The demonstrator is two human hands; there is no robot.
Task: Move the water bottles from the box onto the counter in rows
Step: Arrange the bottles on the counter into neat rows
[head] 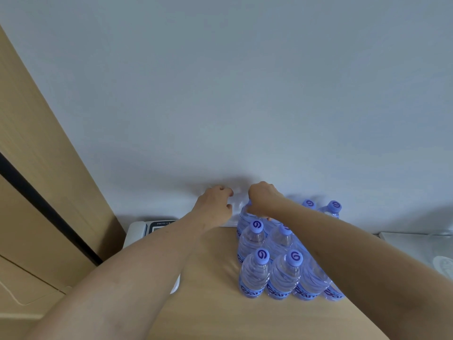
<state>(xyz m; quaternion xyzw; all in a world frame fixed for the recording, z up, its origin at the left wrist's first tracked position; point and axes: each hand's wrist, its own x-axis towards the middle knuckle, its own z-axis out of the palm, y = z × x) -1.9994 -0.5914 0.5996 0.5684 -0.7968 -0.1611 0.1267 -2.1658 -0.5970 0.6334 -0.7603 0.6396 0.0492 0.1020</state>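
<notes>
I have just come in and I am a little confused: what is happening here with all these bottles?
A person is lining up water bottles in rows on a wooden counter against the wall. The right hand grips the top of a bottle in the back row. The left hand is beside it with fingers curled, apparently on another bottle, though glare blurs it. A white telephone lies at the left. No box is visible.
</notes>
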